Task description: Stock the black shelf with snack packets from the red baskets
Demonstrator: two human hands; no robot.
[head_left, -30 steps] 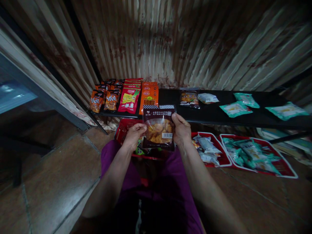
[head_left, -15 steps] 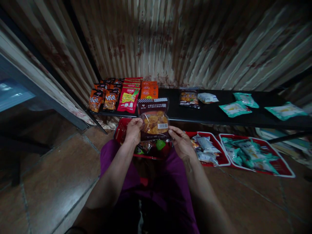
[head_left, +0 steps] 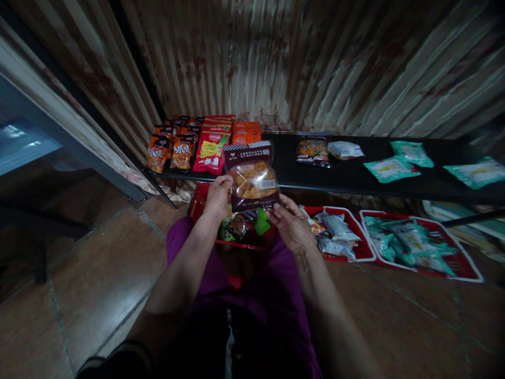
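Between my two hands is a dark brown snack bag [head_left: 252, 179] with a clear window showing golden pieces and a white barcode. My left hand [head_left: 219, 197] pinches its left edge. At the lower right corner, the fingers of my right hand [head_left: 291, 221] grip the bag. It is held tilted above a red basket [head_left: 200, 200] in front of my knees, which contains green and dark packets [head_left: 242, 223]. Behind the bag, orange packets [head_left: 246, 132] and red snack bags [head_left: 213, 150] stand on a black shelf [head_left: 284, 168].
Orange-black snack bags [head_left: 182, 150] stand at the shelf's left end. Further right lie a similar brown bag [head_left: 313, 149], a white packet [head_left: 345, 150] and teal packets [head_left: 390, 169]. Two red baskets on the floor hold white packets [head_left: 337, 229] and teal packets [head_left: 412, 242]. Corrugated sheeting [head_left: 260, 63] rises behind.
The brown bag has tilted, its lower right corner swinging out, and my right hand has shifted lower along it. The whole view has moved slightly, showing more of the basket's contents.
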